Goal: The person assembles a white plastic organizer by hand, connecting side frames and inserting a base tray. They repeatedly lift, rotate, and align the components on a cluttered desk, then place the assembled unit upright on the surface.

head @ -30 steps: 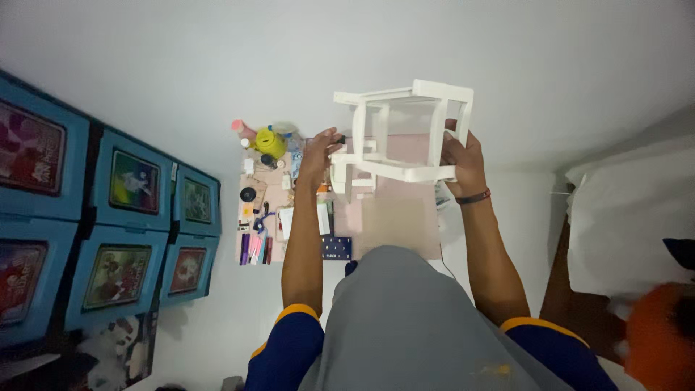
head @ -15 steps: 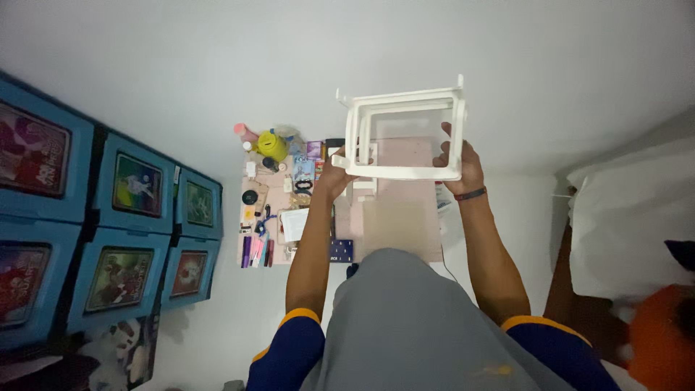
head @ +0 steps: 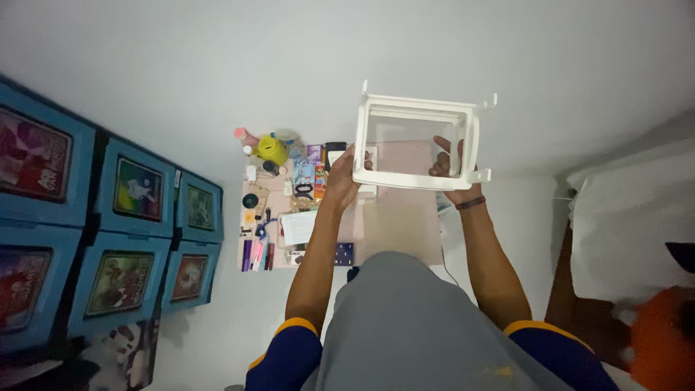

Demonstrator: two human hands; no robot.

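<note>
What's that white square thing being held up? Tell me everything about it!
The white frame looks like plastic: a boxy, open rack made of flat bars, so you can see the pink desk through its middle. Small pegs stick out at its far corners. It is lifted off the desk, turned with its open side towards the camera. The left hand grips its near left edge, and the right hand holds its right side, fingers reaching inside. Nothing else touches it.

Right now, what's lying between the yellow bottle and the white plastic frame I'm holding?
In the head view, small boxes and packets lie on the pink table between the yellow bottle and the white frame.
</note>
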